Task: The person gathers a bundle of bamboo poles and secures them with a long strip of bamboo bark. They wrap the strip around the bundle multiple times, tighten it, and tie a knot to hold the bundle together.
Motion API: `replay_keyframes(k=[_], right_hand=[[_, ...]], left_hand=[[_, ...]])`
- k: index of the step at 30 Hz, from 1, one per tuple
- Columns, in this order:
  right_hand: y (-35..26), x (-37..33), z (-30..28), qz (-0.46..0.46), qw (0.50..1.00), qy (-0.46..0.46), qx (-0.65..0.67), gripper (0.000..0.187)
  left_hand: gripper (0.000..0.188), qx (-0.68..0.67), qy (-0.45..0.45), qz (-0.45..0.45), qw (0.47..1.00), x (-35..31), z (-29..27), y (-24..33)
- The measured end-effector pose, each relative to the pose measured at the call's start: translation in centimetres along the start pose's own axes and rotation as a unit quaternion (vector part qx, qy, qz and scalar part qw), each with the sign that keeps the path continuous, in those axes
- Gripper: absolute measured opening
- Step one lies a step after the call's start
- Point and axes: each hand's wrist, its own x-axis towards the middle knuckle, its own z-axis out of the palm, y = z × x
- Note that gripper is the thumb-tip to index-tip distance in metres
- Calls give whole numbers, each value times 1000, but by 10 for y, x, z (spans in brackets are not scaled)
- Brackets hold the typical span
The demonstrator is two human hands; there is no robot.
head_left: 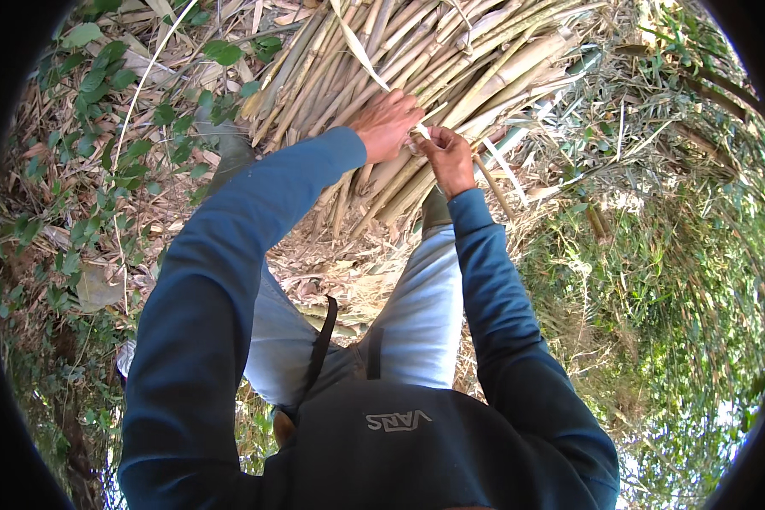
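Right hand (449, 157) pinches pale strip (361, 55) | left hand (388, 126) beside this grip, closure I cannot tell | canes (484, 72) beneath | step: apparently working strip | next: probably needs even tension

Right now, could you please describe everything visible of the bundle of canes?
The bundle of canes is long, jointed stems, bamboo-like, tan to yellowish. They lie roughly parallel, slanting from upper right to lower left, on leaf litter ahead of the person. A pale strip lies over them. The left hand is over their near part; the right hand pinches a pale piece beside it.
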Motion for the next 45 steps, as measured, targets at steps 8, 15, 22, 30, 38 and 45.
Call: replay_keyframes(k=[8,15,22,30,38,45], right_hand=[[-16,-9,11,-40,966,-26,-254,21],[-11,3,-1,-8,990,-118,-77,18],[-13,3,3,37,994,-89,57,35],[-14,-11,7,95,966,-83,224,34],[-15,-14,13,88,986,-12,142,34],[-19,-19,7,52,995,-26,79,21]], left_hand=[[53,9,-48,-123,991,-15,-7,19],[49,-2,-43,-49,998,-20,10,-6],[55,10,-77,-3,997,-17,7,-17],[54,101,-45,45,993,-17,12,-18],[59,41,-77,36,995,-12,2,-17],[31,-64,-55,66,994,-7,-6,-27]])
